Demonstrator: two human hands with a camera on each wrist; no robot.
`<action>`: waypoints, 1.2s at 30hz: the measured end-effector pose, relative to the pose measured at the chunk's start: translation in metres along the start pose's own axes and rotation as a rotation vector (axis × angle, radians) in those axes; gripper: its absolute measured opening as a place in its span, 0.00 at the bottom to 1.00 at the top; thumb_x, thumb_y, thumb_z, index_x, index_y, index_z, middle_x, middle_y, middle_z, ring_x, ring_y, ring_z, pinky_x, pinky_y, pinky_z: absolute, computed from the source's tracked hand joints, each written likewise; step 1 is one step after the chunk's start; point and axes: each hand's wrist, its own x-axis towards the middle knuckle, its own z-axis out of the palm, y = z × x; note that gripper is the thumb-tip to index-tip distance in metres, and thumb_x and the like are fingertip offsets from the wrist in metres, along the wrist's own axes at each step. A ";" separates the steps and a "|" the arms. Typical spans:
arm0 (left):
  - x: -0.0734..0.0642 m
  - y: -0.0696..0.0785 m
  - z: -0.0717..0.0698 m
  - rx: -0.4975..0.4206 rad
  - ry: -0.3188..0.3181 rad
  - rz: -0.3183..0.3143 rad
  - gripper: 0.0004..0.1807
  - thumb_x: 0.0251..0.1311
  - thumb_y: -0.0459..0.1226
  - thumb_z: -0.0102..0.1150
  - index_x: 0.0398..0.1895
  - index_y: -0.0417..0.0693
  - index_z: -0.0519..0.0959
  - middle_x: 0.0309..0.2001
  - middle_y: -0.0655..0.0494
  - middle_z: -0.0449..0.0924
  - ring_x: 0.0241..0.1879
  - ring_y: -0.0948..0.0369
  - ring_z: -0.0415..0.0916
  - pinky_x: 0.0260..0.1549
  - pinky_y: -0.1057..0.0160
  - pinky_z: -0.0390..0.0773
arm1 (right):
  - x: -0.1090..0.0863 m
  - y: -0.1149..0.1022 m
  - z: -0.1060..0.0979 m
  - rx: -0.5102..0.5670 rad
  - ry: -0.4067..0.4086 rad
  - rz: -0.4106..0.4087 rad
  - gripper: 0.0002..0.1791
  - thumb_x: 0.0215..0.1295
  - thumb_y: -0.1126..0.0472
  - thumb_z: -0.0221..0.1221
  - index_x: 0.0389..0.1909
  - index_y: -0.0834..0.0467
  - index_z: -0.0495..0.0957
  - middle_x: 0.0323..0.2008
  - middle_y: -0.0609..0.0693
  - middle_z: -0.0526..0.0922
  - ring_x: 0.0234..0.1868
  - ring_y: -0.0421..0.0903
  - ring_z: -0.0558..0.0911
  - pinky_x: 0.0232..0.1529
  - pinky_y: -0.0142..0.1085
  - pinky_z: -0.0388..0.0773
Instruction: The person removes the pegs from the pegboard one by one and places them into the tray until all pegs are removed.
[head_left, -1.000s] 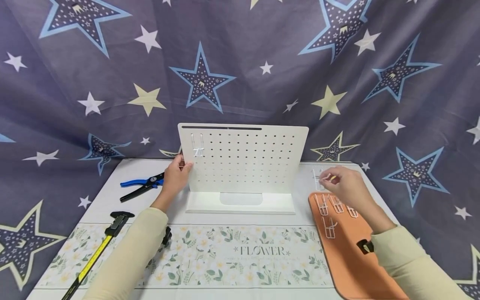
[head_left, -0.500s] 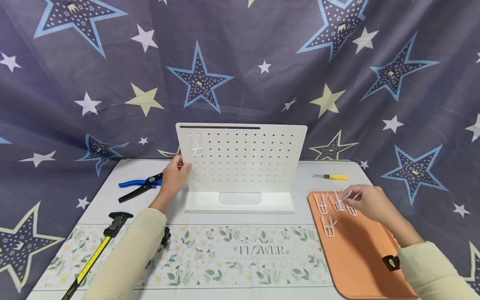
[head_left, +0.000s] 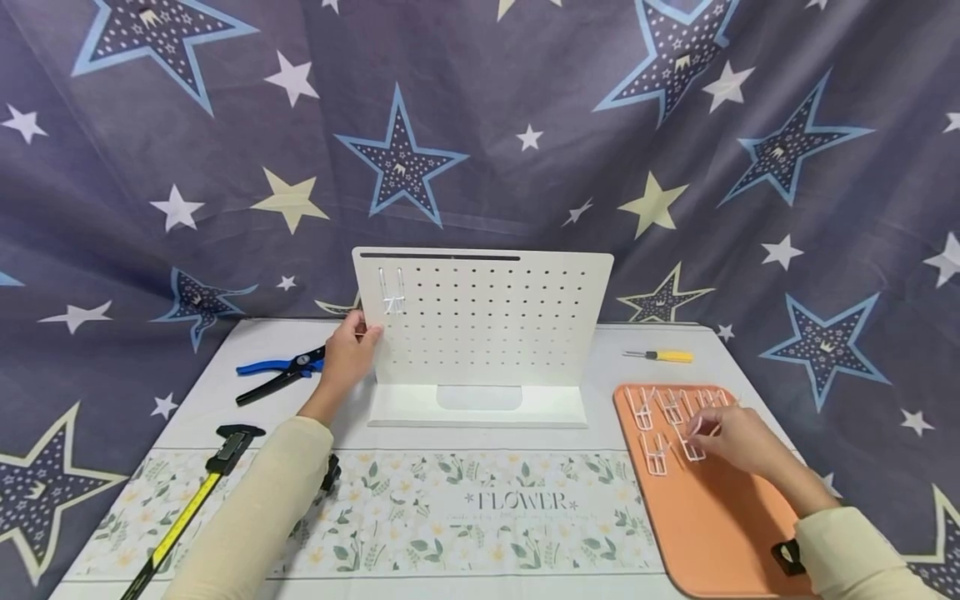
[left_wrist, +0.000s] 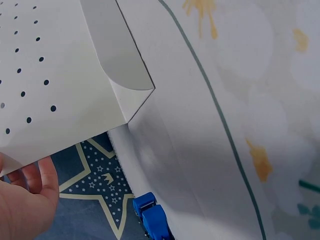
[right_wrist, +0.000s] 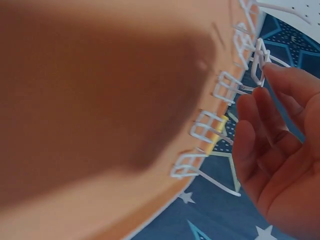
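A white pegboard (head_left: pixel 487 333) stands upright on its base at the back middle of the table. My left hand (head_left: pixel 348 350) grips its left edge, with fingers behind the panel in the left wrist view. One white wire hook (head_left: pixel 393 300) hangs at the board's upper left. Over the orange tray (head_left: pixel 727 533), my right hand (head_left: pixel 738 437) pinches another white wire hook (right_wrist: pixel 260 62) between thumb and fingertips. More wire hooks (head_left: pixel 656 458) lie along the tray's far end, some of them partly overlapped by the right hand.
A yellow-handled screwdriver (head_left: pixel 671 356) lies behind the tray. To the left are blue-and-black pliers (head_left: pixel 296 365) and a digital caliper (head_left: pixel 236 446) with a yellow scale. A floral strip (head_left: pixel 420 517) crosses the front of the table, and a star-patterned curtain (head_left: pixel 480 192) hangs behind.
The right hand has moved from beside the screwdriver to the tray and now holds a wire hook above it. The left hand has stayed on the board's edge.
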 end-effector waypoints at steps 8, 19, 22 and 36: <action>0.000 -0.001 0.000 0.000 -0.003 -0.012 0.15 0.76 0.43 0.51 0.55 0.42 0.73 0.51 0.39 0.82 0.50 0.45 0.79 0.49 0.47 0.77 | -0.001 0.008 0.017 0.075 -0.052 -0.020 0.10 0.58 0.67 0.67 0.25 0.48 0.82 0.22 0.36 0.82 0.24 0.29 0.73 0.26 0.29 0.70; 0.001 0.000 -0.001 -0.003 -0.004 -0.007 0.15 0.76 0.43 0.51 0.55 0.42 0.74 0.50 0.39 0.82 0.49 0.45 0.79 0.49 0.48 0.77 | -0.003 0.007 0.019 0.024 -0.080 0.016 0.08 0.59 0.63 0.70 0.28 0.45 0.83 0.27 0.36 0.83 0.29 0.31 0.75 0.30 0.31 0.72; 0.000 0.001 -0.001 -0.004 -0.004 -0.004 0.15 0.76 0.43 0.51 0.55 0.42 0.73 0.51 0.39 0.82 0.50 0.45 0.79 0.49 0.47 0.77 | -0.003 0.007 0.019 0.032 -0.090 0.008 0.09 0.58 0.63 0.70 0.28 0.45 0.82 0.27 0.37 0.83 0.30 0.31 0.75 0.31 0.31 0.73; 0.000 -0.001 0.000 -0.011 -0.012 -0.009 0.16 0.76 0.44 0.50 0.55 0.42 0.73 0.51 0.39 0.81 0.50 0.45 0.78 0.49 0.46 0.78 | 0.004 0.004 -0.022 -0.079 0.000 -0.003 0.06 0.57 0.66 0.67 0.34 0.53 0.85 0.28 0.43 0.86 0.30 0.38 0.82 0.33 0.37 0.77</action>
